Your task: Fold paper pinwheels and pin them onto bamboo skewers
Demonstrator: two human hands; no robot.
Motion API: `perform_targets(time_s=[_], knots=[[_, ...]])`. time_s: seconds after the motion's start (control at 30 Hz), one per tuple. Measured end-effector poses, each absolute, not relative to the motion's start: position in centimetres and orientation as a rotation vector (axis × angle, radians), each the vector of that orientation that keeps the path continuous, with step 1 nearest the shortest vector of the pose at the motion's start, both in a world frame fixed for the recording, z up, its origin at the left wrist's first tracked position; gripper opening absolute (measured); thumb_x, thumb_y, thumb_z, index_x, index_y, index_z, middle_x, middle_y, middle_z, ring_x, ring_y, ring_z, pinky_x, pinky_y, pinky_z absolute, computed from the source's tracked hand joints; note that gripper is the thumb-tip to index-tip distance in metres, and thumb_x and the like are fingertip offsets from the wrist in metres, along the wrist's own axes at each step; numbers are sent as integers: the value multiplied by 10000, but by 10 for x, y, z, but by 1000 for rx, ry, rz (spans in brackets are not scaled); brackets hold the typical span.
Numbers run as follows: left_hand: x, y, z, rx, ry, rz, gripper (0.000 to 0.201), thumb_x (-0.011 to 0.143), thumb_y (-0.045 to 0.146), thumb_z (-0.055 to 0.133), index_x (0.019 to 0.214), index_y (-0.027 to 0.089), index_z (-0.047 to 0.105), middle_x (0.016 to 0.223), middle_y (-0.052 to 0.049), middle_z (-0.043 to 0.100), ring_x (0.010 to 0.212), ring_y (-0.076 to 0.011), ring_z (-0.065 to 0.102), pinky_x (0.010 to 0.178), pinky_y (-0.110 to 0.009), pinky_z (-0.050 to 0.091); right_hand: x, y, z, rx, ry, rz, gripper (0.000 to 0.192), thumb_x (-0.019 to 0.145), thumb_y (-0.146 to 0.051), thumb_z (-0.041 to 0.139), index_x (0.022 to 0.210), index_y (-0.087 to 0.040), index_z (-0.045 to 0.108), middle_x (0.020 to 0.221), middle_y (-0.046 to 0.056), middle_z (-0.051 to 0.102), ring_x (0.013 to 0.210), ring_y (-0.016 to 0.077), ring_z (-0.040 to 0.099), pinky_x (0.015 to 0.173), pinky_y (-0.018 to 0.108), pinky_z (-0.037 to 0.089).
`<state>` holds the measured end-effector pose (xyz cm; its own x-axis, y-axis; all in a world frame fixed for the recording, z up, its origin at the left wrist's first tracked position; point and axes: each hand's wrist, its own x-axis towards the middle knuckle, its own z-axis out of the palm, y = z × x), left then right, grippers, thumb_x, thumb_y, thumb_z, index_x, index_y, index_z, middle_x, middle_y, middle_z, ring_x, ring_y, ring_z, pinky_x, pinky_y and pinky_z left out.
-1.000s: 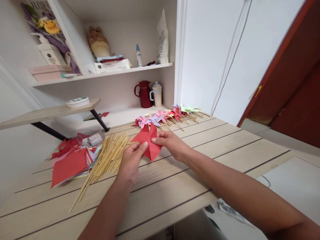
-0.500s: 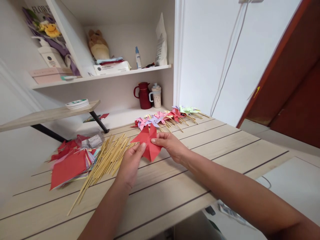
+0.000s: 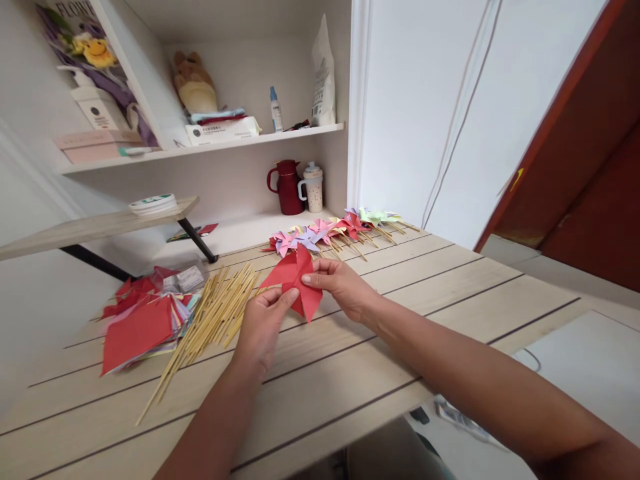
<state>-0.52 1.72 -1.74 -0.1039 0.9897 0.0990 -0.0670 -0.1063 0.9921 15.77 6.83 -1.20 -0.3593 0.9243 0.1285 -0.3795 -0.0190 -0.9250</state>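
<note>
A red paper pinwheel (image 3: 290, 271) is held above the table between both hands, with no stick visible on it. My left hand (image 3: 265, 320) pinches its lower left part, thumb on top near the middle. With thumb and fingers closed, my right hand (image 3: 343, 287) grips its right side. Thin wooden sticks (image 3: 215, 313) lie in a loose heap left of my left hand. Beyond them is a stack of coloured paper sheets (image 3: 137, 333), a red one on top. Finished-looking pinwheels on sticks (image 3: 320, 233) lie in a row behind the hands.
A clear plastic packet (image 3: 187, 279) and red paper pieces (image 3: 131, 293) lie behind the stack. A small raised wooden shelf (image 3: 95, 230) stands at the left back. A dark red jug (image 3: 289, 190) and a lidded cup (image 3: 313, 190) stand in the alcove. The table's front edge (image 3: 390, 420) is nearby.
The pinwheel's right blade has been folded in toward the middle, under my right thumb. My left thumb has shifted slightly right. The camera view has tilted a little.
</note>
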Motion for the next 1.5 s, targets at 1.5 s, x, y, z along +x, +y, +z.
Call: perform_targets(time_s=[1.5], knots=[[-13, 16, -5, 626, 1049, 1692, 370, 458, 320, 956, 662, 131, 712, 681, -46, 720, 639, -135, 637, 667, -272, 507, 147, 48, -23, -633, -1866, 186, 50, 856, -356, 779, 854, -305, 777, 1038, 65, 581, 1053, 281, 572, 967, 493, 432]])
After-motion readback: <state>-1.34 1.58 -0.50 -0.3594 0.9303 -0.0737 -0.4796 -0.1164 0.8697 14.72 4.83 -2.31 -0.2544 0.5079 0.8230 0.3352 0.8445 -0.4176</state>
